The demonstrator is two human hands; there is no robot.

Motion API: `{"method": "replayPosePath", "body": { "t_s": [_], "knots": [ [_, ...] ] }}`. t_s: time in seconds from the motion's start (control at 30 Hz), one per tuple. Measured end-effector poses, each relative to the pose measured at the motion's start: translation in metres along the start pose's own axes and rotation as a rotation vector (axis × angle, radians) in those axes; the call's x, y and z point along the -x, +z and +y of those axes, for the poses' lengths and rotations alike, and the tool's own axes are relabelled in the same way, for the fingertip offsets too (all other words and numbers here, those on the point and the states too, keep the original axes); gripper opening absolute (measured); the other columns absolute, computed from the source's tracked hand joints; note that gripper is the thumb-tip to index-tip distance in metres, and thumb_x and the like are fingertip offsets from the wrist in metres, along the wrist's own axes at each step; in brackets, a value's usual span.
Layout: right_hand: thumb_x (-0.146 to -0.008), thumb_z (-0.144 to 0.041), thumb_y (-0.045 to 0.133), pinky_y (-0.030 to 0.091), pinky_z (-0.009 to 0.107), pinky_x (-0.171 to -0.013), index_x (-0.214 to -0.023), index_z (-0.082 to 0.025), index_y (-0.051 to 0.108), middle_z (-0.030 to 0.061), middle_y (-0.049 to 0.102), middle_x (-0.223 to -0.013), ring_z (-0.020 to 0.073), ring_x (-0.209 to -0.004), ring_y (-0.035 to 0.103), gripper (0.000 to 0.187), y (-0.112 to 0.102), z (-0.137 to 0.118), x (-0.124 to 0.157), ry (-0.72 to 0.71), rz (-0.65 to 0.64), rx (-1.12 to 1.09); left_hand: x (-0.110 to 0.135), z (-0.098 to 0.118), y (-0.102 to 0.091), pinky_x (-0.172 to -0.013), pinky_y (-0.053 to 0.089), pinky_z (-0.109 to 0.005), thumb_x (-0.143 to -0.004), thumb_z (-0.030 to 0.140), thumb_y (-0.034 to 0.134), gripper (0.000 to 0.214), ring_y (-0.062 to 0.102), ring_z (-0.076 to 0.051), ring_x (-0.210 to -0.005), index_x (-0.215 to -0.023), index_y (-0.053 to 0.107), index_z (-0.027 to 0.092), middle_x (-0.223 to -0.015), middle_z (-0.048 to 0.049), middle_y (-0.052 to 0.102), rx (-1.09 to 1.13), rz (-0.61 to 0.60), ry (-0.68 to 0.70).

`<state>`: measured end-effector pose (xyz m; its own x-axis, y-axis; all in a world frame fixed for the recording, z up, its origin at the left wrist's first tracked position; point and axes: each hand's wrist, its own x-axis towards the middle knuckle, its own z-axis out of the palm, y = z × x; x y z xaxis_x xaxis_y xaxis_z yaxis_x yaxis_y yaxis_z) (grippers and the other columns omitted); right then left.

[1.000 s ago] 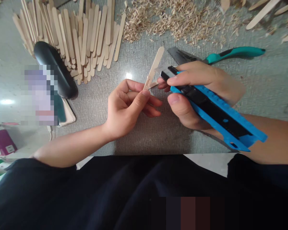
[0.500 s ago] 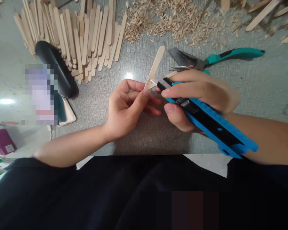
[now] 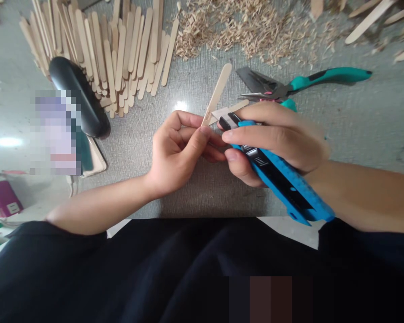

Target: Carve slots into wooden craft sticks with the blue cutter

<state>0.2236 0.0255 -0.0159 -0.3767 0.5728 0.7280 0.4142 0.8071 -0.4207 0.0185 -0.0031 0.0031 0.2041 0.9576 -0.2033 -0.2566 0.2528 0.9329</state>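
Between thumb and fingers, my left hand pinches the lower end of a flat wooden craft stick, which points up and to the right. A small notch shows in the stick just above the thumb. My right hand is closed around a blue and black utility knife. The knife's blade is out, and its tip is at or very close to the notch. Behind the blade, another craft stick shows in part; I cannot tell whether it touches my hands.
Pliers with teal handles lie beyond my right hand, beside a grey metal blade. Many craft sticks are piled at back left, wood shavings at back centre. A black case and a phone lie left.
The knife's handle has swung left and down toward my body, turning steeper, and my right hand has shifted slightly left with it. My left hand and its stick stay almost still.
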Motion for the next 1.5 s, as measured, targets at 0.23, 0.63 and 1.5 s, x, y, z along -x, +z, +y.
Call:
{"method": "replayPosePath", "body": {
  "t_s": [0.23,0.63,1.5],
  "knots": [
    [-0.105,-0.037,0.072,0.076,0.041,-0.082,-0.126,-0.037,0.076,0.0035,0.085,-0.118,0.0257,-0.097,0.086,0.022,-0.005,0.004,0.003,0.031,-0.044,-0.045,0.000,-0.001,0.001,-0.060,0.069,-0.029,-0.106,0.070,0.081,0.052,0.085,-0.018,-0.064,-0.104,0.051,0.028,-0.075,0.0068,0.084,-0.019,0.013,-0.005],
    [-0.101,-0.025,0.075,0.074,0.035,-0.082,-0.121,-0.027,0.079,0.0070,0.083,-0.111,0.0229,-0.091,0.085,0.021,-0.004,-0.004,-0.003,-0.008,-0.038,-0.030,-0.001,-0.001,-0.003,-0.061,0.070,-0.025,-0.114,0.057,0.076,0.040,0.085,-0.015,-0.062,-0.106,0.052,0.026,-0.077,0.0048,0.086,-0.039,-0.057,0.081],
    [-0.098,-0.026,0.076,0.073,0.036,-0.083,-0.115,-0.032,0.079,-0.0013,0.087,-0.100,0.0216,-0.092,0.087,0.018,-0.007,0.001,-0.008,0.266,-0.048,-0.355,-0.001,-0.002,-0.006,-0.057,0.067,-0.024,-0.112,0.056,0.079,0.042,0.087,-0.016,-0.066,-0.107,0.050,0.025,-0.095,-0.0001,0.093,0.012,-0.073,0.033]
  ]
}}
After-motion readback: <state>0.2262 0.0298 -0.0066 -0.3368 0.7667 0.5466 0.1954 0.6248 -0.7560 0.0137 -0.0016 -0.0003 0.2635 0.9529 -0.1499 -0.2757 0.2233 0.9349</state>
